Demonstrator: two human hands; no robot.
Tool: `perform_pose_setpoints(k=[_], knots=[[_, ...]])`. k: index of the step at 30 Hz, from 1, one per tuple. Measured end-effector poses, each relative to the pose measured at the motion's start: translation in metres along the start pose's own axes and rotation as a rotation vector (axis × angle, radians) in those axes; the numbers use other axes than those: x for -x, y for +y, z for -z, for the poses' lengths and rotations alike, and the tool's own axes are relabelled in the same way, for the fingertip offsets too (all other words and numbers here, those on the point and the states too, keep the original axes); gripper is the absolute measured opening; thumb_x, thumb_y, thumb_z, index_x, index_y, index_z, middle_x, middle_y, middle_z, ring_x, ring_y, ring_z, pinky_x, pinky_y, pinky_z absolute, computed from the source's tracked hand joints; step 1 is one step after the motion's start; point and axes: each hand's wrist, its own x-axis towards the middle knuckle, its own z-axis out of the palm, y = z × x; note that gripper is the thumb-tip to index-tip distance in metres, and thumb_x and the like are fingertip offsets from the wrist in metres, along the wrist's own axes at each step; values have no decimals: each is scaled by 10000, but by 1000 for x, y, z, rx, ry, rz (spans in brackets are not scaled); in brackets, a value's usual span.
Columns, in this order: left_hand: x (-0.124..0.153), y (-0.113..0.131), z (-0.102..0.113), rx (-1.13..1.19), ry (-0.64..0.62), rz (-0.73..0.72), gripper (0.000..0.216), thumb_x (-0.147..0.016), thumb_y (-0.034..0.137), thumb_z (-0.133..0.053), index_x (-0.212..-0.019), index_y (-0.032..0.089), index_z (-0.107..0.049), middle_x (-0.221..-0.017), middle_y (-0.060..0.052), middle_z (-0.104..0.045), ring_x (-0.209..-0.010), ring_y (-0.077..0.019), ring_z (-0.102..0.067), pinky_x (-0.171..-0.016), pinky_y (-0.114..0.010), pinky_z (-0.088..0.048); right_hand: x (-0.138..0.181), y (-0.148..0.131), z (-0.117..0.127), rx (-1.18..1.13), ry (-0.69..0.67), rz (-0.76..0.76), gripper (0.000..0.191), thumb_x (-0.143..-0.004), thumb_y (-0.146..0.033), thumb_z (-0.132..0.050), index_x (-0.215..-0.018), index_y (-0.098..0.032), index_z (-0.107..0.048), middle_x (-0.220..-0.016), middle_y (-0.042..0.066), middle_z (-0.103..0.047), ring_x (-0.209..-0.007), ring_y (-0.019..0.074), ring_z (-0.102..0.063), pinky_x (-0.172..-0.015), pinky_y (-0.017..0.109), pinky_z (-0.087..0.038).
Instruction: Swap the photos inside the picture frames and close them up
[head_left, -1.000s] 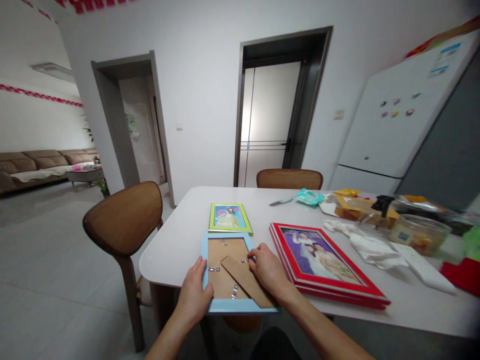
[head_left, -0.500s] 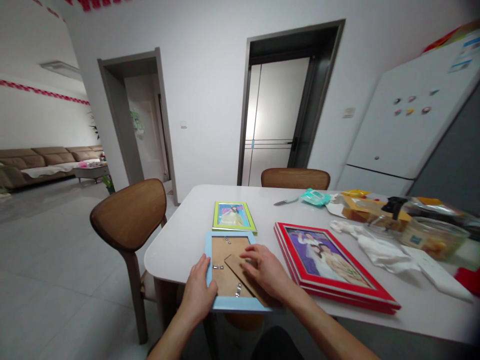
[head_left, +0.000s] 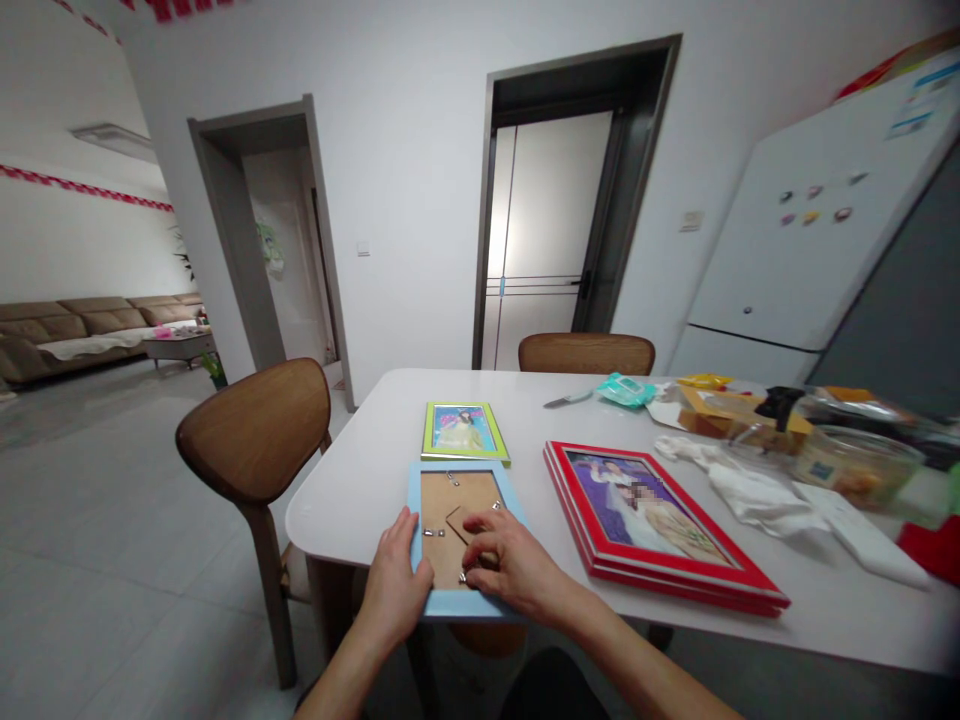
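A light blue picture frame [head_left: 472, 604] lies face down at the table's near edge, its brown backboard [head_left: 442, 495] showing with small metal clips [head_left: 433, 533] round it. My left hand [head_left: 397, 560] is closed round the frame's left side, thumb over the near left corner. Curled above the backboard, my right hand [head_left: 514, 565] has its thumb and fingertips at a lower metal clip [head_left: 463, 577]. That hand covers most of the stand flap [head_left: 454, 522]. Just beyond lies a lime green picture frame [head_left: 465, 432], photo side up.
Red picture frames [head_left: 667, 510] are stacked to the right. Farther back are a knife [head_left: 568, 399], a teal packet [head_left: 625, 391], crumpled white tissue [head_left: 757, 495] and a clear plastic tub [head_left: 859, 465]. Wooden chairs stand left [head_left: 259, 430] and behind the table [head_left: 585, 354].
My right hand has shifted slightly left and down from the stand flap to the lower clip, its fingers more curled. A clip on the right side now shows. My left hand stays on the frame.
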Motion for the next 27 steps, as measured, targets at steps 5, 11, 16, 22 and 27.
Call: perform_pose_setpoints(k=[5, 11, 16, 22, 27], knots=[[0, 1, 2, 12, 0, 6, 555, -603, 139, -420, -1147, 29, -435, -1231, -149, -430, -1141, -204, -383, -988, -297, -260, -21, -11, -8, 101, 65, -17, 230, -658, -316, -561, -854, -229, -644, -960, 30, -571, -917, 167, -466, -820, 267, -317], [-1, 2, 4, 23, 4, -16, 550, -608, 133, -418, -1148, 31, -435, -1221, -149, -441, -1133, -206, -392, -984, -308, -271, -45, -25, -21, 272, 74, -58, 223, -750, -319, -460, -803, -221, -653, -849, 48, -593, -868, 169, -479, -758, 256, -326], [0, 0, 2, 30, 2, -11, 558, -610, 128, -418, -1161, 41, -421, -1233, -139, -429, -1141, -189, -381, -989, -295, -259, -47, -16, -26, 309, 97, -73, 235, -764, -330, -444, -809, -212, -643, -841, 52, -587, -850, 167, -486, -746, 253, -322], [0, 2, 1, 28, -4, 11, 546, -604, 122, -427, -1148, 71, -438, -1237, -123, -429, -1137, -179, -384, -988, -296, -261, -63, 11, -15, 356, 151, -217, 274, -782, -309, -399, -885, -189, -623, -893, 68, -577, -871, 170, -474, -762, 258, -321], [0, 5, 1, 8, -43, -5, 545, -616, 121, -417, -1156, 47, -428, -1249, -135, -413, -1152, -180, -364, -996, -289, -245, -77, 28, -13, 389, 166, -307, 299, -782, -307, -371, -868, -190, -632, -927, 100, -552, -897, 214, -446, -717, 303, -330]])
